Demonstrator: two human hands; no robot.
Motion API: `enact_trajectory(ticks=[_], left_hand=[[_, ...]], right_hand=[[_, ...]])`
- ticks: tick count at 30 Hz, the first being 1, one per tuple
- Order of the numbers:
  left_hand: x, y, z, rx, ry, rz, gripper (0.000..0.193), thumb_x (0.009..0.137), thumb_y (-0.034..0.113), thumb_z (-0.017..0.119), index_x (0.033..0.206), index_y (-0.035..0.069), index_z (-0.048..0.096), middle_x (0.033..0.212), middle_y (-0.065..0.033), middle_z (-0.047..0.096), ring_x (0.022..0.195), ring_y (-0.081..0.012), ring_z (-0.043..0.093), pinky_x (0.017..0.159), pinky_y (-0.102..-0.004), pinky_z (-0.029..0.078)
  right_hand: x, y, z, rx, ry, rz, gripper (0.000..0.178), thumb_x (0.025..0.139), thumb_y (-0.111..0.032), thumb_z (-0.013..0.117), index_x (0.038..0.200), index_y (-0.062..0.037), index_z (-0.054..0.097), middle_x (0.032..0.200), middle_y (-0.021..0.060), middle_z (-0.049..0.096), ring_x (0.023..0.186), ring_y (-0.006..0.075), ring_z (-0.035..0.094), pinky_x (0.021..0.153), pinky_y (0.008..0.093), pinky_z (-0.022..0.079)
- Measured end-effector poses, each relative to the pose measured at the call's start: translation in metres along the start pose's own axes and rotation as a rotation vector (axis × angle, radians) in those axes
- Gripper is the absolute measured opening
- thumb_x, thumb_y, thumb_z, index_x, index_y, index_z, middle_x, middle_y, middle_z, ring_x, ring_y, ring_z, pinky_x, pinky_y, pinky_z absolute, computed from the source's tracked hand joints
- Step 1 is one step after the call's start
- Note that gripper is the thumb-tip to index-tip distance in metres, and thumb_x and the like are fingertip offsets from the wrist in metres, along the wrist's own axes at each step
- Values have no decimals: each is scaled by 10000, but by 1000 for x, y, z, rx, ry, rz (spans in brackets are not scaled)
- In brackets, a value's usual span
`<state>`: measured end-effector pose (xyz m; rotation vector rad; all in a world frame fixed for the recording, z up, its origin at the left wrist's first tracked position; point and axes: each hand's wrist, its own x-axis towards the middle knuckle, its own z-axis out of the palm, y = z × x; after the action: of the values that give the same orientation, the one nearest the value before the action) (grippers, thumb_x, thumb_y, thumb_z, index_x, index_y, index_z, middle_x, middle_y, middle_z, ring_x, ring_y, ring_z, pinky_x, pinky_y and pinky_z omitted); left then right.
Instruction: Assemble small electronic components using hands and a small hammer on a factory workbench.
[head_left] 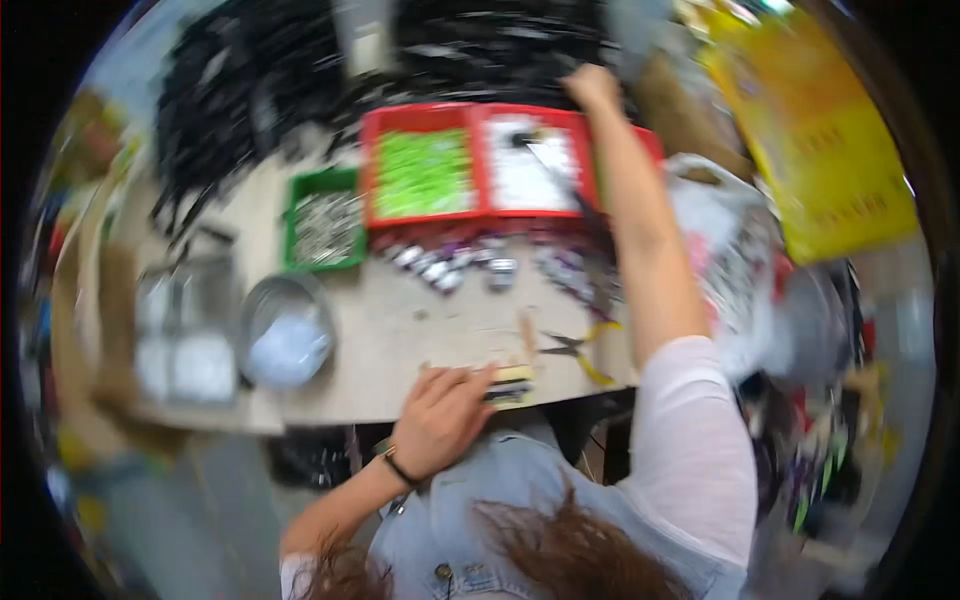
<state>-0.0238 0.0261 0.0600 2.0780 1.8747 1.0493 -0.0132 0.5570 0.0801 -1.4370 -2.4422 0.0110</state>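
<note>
Though motion blurs much of the scene, the shapes on the pale, curved wooden table (400, 340) can be read from left to right: a clear plastic box (185, 335), a round metal bowl (287, 332) with something pale inside, a square green tray (323, 225) of small grey metal bits, then 2 red trays, the first red tray (418, 172) filled with bright green pieces and the second red tray (530, 160) with white ones. Below them lies a row of small silvery parts (450, 265). At the near edge the left hand (440, 415) rests palm down, fingers spread and loosely open, its fingertips touching a small flat yellowish pad (512, 385); whether it grips the pad I cannot tell. Just right of that, yellow-handled pliers (578, 348) lie flat, their long axis running left to right, jaws pointing left. Farther right, the right hand (592, 85) is stretched far across the table to the heap of black cables (300, 70) beyond the trays; it looks curled, but blur hides what it holds.
</note>
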Motion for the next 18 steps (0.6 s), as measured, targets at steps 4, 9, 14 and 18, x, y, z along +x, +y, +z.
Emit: enact_trajectory(ticks=[4,9,14,18], left_hand=[[14,-4,-1,-209,-43,-118,591,757,104,752,1298,23,528,1105,-129,631,1032,-292,589,977,-434,403],[45,-2,-41,197,271,9,589,745,92,763,1297,69,559,1261,-136,574,1178,-333,516,1001,-435,404],[28,-15,-33,-170,81,-52,412,769,111,743,1170,77,654,984,-104,664,869,-285,640,783,-375,514],[23,-17,-36,-349,65,-97,248,782,146,728,1004,50,672,904,-124,662,844,-309,629,744,-377,499]], right_hand=[[-59,-10,-58,354,516,-341,249,733,-153,666,906,25,653,896,203,694,839,363,683,763,421,548],[-283,-62,-129,821,-213,-635,281,772,-112,745,1015,-23,635,920,106,668,860,217,661,787,329,513],[-383,-61,-117,931,-400,-500,339,782,-109,744,1099,-36,649,1015,114,661,986,231,643,864,334,502],[-399,-61,-114,850,-246,-435,266,778,-99,745,1026,-16,697,954,128,687,854,218,653,777,311,497]])
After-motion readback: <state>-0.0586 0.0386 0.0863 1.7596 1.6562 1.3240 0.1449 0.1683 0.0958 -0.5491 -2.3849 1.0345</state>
